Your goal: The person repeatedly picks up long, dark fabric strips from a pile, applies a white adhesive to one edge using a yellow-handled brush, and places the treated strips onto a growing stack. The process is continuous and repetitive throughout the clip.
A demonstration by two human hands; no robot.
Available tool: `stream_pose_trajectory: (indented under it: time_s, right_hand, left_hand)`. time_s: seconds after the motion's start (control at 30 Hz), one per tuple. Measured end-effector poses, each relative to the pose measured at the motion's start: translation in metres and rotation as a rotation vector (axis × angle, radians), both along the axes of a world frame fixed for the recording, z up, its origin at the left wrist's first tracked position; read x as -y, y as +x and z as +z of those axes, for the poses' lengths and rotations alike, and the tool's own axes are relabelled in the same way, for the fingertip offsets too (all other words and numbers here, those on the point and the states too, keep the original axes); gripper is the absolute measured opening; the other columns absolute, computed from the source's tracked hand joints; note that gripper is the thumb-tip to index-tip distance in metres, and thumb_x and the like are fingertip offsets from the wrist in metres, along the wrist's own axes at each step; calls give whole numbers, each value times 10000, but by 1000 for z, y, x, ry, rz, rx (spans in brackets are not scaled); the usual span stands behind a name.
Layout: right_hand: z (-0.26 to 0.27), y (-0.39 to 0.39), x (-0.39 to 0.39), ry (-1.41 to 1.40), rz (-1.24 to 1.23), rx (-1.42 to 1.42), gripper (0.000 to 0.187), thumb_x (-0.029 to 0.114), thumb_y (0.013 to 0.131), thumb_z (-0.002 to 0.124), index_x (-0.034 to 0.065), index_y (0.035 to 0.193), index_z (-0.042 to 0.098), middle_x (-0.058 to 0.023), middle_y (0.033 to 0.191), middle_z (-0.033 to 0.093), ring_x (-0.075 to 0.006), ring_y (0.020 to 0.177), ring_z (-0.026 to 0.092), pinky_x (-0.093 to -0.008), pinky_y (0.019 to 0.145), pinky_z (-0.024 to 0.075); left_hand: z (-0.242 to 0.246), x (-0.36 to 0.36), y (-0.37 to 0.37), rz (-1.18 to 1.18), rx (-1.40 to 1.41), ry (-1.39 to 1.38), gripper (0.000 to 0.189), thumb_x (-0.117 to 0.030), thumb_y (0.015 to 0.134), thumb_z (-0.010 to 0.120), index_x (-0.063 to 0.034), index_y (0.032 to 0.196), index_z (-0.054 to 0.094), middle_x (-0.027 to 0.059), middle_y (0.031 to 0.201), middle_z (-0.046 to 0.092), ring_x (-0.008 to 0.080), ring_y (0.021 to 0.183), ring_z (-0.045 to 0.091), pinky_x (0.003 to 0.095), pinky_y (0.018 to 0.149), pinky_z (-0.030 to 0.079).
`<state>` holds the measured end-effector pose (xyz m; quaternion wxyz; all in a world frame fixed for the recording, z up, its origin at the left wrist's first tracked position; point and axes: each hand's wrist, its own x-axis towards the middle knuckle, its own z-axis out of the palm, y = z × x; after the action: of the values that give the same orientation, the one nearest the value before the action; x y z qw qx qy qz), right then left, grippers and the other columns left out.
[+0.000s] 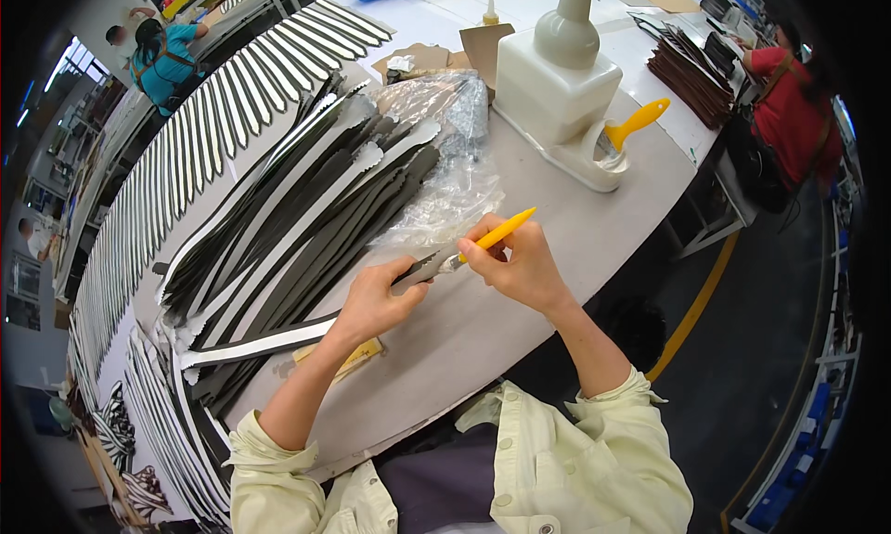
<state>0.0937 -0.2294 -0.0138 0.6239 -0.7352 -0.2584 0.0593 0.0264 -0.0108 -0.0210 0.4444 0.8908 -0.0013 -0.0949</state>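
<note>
My left hand grips a dark strip with a white band, whose tail runs out to the left over a heap of similar strips. The strip's dark end sticks out past my fingers. A yellow-handled brush is pinched in my right hand. Its bristles, coated with something white, touch or nearly touch that end; I cannot tell which. Beyond my hands lies crumpled clear plastic. Partly behind my left forearm, a small yellow item rests on the table.
A white dispenser bottle stands at the back right, with a second yellow-handled brush in its cup. Rows of striped strips line the table's left side. Brown strips are stacked near a person in red. Another person in blue works beyond.
</note>
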Motion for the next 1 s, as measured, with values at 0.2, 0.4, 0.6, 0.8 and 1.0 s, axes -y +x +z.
stream_pose_trajectory:
  time_s: [0.2, 0.4, 0.6, 0.8, 1.0]
  right_hand:
    - [1, -3, -13, 8, 42, 92, 123, 97, 907, 705, -1, 844, 666, 17, 641, 587, -33, 533, 471, -216, 486, 377]
    - [7, 1, -4, -71, 79, 132, 103, 78, 894, 705, 4, 837, 660, 23, 639, 566, -31, 540, 434, -217, 492, 360]
    - [9, 5, 11, -103, 101, 145, 93, 65, 889, 699, 8, 829, 658, 14, 657, 575, -36, 540, 440, -216, 494, 357]
    - [14, 5, 16, -42, 22, 218, 85, 56, 885, 700, 11, 822, 664, 10, 667, 593, -47, 544, 469, -224, 515, 379]
    - [20, -7, 34, 35, -135, 237, 53, 45, 869, 714, 11, 855, 676, -23, 686, 633, -55, 567, 527, -220, 526, 411]
  left_hand:
    - [-3, -1, -2, -56, 46, 128, 346, -258, 798, 635, -35, 1062, 655, 197, 800, 646, 327, 727, 608, 405, 694, 468]
    - [12, -7, -1, -42, -183, -175, 268, -183, 801, 641, -34, 1017, 690, 15, 754, 599, 103, 671, 528, 274, 633, 429]
    - [13, -19, 8, -149, -450, -401, 222, -156, 833, 629, -14, 991, 690, 14, 692, 582, 70, 577, 481, 236, 566, 383]
    - [8, -19, 7, -210, -507, -392, 219, -140, 841, 639, -9, 1008, 693, 8, 671, 575, 72, 584, 493, 247, 583, 390]
    - [8, -28, -20, -202, 120, -50, 275, -175, 858, 692, -23, 1087, 680, 89, 985, 694, 219, 973, 646, 337, 899, 474]
